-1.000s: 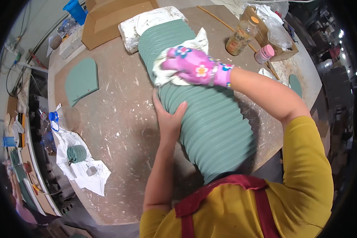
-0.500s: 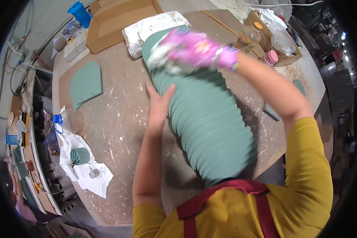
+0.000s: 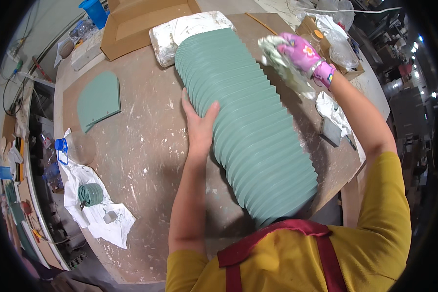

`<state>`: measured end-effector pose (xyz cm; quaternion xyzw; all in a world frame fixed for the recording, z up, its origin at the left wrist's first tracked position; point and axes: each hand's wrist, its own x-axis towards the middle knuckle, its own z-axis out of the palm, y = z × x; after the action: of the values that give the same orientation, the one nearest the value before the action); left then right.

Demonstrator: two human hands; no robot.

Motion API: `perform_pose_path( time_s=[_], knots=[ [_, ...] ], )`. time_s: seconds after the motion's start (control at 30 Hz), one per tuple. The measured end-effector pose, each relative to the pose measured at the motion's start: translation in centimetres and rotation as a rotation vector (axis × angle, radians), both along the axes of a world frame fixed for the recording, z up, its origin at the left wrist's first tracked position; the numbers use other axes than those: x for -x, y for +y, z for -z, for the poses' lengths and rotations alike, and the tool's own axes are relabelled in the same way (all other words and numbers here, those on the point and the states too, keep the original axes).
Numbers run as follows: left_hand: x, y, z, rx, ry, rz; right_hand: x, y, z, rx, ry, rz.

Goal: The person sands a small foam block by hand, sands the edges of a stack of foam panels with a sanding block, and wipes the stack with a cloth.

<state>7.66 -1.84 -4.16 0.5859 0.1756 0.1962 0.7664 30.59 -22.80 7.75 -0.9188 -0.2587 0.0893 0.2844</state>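
A long row of thin green panels (image 3: 253,121) with rounded ends lies overlapped like fanned tiles, from the table's far side to my apron. My bare left hand (image 3: 200,121) rests against the left edge of the row, thumb and fingers spread apart. My right hand (image 3: 301,53), in a pink flowered glove, grips a crumpled pale rag (image 3: 289,68). Hand and rag are right of the row's far end, apart from the panels. Under that far end sits a white-wrapped block (image 3: 190,34).
A loose green panel (image 3: 100,97) lies at the left. Nearer are a clear jug with a blue cap (image 3: 78,147) and a green coil (image 3: 91,193) on white cloth. A grey block (image 3: 330,132) and white cloth (image 3: 332,111) lie right. Cardboard box (image 3: 146,24) stands at the back.
My right hand has moved right with the rag, off the far end of the green panels. The left hand stays at the row's left edge.
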Motion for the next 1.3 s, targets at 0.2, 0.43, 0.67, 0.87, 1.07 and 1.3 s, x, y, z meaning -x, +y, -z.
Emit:
perform_pose_path(
  time_s=[0.2,0.43,0.67,0.87,1.07,1.3],
  knots=[
    [0.1,0.0,-0.5,0.047,-0.027,0.020,4.3,2.2,6.5,-0.384,0.394,-0.066],
    [0.8,0.0,-0.5,-0.078,0.015,-0.056,5.6,2.3,7.5,-0.623,0.681,0.012],
    [16.1,0.4,-1.0,-0.489,0.408,-0.487,5.0,2.9,8.6,-0.439,0.515,-0.011],
    [33.8,6.5,-0.1,-0.691,0.602,-1.016,2.1,1.9,11.2,-0.610,0.514,-0.089],
    [34.3,10.6,-2.4,-0.874,0.899,-0.967,0.1,1.3,12.5,-0.529,0.466,-0.032],
    [33.4,13.9,-2.1,-1.240,0.828,-0.510,4.5,2.8,9.9,-0.487,0.506,0.091]
  ],
)
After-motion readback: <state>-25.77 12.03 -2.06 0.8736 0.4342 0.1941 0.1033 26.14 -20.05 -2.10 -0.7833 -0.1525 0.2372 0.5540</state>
